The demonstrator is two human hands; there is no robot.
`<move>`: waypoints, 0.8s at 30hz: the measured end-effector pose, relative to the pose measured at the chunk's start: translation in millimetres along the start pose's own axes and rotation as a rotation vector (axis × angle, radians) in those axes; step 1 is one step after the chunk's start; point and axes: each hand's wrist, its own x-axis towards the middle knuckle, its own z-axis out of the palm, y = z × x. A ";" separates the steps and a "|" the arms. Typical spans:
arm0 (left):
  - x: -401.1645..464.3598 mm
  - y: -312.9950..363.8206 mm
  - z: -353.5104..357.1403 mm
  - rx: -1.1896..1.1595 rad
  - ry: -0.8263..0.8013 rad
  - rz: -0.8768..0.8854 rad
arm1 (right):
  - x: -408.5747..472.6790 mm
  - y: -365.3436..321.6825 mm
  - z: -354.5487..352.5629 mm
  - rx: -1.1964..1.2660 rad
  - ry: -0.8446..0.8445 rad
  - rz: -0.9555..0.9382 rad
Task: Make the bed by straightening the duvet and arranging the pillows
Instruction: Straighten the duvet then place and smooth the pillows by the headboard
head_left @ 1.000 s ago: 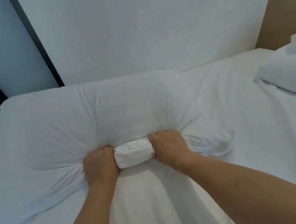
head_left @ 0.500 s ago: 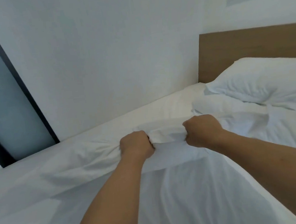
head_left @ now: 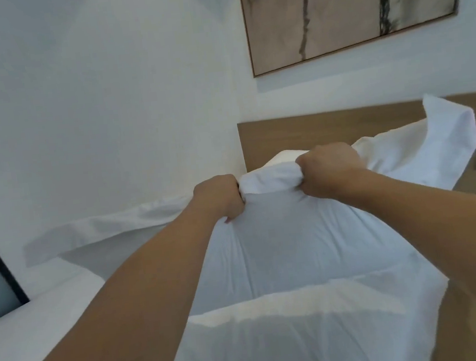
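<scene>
Duvet [head_left: 291,251] is getting flung toward 12 o'clock, both the left hand [head_left: 218,197] and right hand [head_left: 329,167] clenching its bunched edge, so it's probably landing crooked.

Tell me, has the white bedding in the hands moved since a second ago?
Yes. The white bedding was pressed on the mattress; both hands now hold it lifted, its gripped edge level with the wooden headboard, its ends flapping.

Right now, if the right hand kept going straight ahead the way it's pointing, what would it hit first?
Probably the wooden headboard: the right hand, fisted on the white bedding, points toward it. Depth is unclear.
</scene>
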 end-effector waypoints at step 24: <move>488.9 229.0 163.5 0.200 0.509 0.076 | 188.6 250.5 265.3 0.142 -0.362 0.107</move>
